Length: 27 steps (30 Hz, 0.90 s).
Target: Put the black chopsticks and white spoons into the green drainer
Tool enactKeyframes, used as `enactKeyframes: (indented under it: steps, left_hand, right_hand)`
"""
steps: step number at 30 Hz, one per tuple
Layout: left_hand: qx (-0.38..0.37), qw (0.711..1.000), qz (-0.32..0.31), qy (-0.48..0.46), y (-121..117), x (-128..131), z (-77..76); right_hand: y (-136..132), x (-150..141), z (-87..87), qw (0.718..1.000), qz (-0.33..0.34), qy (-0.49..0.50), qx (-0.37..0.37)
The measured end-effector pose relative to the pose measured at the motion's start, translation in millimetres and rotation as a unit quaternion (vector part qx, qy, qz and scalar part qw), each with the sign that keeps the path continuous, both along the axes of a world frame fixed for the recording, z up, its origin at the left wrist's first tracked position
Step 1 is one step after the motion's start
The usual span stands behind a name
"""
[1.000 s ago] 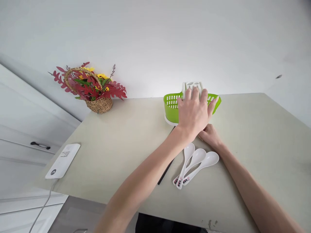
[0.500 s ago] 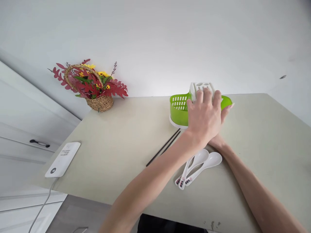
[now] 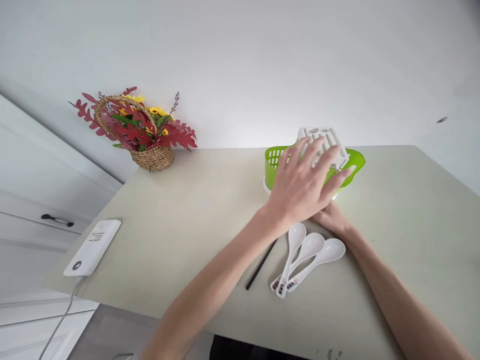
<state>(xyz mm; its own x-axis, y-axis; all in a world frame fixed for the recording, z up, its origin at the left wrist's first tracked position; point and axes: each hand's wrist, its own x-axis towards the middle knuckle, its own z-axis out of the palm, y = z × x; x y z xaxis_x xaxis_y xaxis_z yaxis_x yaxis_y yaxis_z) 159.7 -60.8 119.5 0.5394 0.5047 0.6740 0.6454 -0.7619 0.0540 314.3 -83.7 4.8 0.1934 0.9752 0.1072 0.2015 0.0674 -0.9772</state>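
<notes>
My left hand [image 3: 300, 187] is open over the front of a green plastic basket [image 3: 355, 167], its fingers spread before the white slotted holder [image 3: 323, 135]. The holder sits tilted in the basket, partly covered by these fingers. Lower down, my right hand [image 3: 330, 216] passes beneath the left one. Its fingers are mostly hidden, so its grip cannot be made out. Three white spoons [image 3: 313, 246] lie fanned with handles crossing just in front of my hands. One dark chopstick [image 3: 261, 265] shows below my left forearm, which covers its upper end.
A wicker basket of red and yellow artificial flowers [image 3: 153, 159] stands against the wall at the back left. On the table's left side lies a white flat device [image 3: 93, 246], its grey cable [image 3: 62, 320] hanging over the edge. White cabinet fronts [image 3: 30, 210] are beside the table.
My left hand has drawn back toward me and left, its fingers spreading, exposing more of the white holder. Two chopsticks showed before; now one does, nearer the spoons. The top-left spoon has swung outward.
</notes>
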Motion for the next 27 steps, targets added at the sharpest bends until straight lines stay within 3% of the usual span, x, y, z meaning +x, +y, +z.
enactKeyframes:
  steps: [4, 9, 12, 14, 16, 23, 27]
  left_hand:
    - [-0.033, 0.994, 0.012, -0.105, 19, -56, -19.0]
    - [-0.162, 0.948, 0.072, -0.263, 43, -126, -75.5]
    - [-0.295, 0.9, 0.083, -0.311, 49, -148, -100.4]
    - [-0.366, 0.863, 0.075, -0.339, 50, -154, -106.9]
    - [-0.404, 0.844, 0.062, -0.347, 47, -155, -106.8]
    - [-0.432, 0.882, 0.013, -0.189, 28, -155, -94.0]
    - [-0.359, 0.931, -0.034, -0.058, 22, -154, -96.3]
  right_hand:
    - [0, 1, 0.7, 0.988, 0.115, -0.1, -0.03]
    - [-1, 1, 2.5, 0.982, 0.121, -0.137, -0.038]
    - [-2, 1, 2.9, 0.982, 0.116, -0.141, -0.038]
    - [-2, 1, 2.6, 0.982, 0.116, -0.144, -0.038]
    - [-2, 1, 2.0, 0.982, 0.115, -0.147, -0.037]
    - [-2, 1, 0.8, 0.981, 0.105, -0.161, -0.038]
    - [-2, 1, 2.5, 0.977, 0.114, -0.173, -0.042]
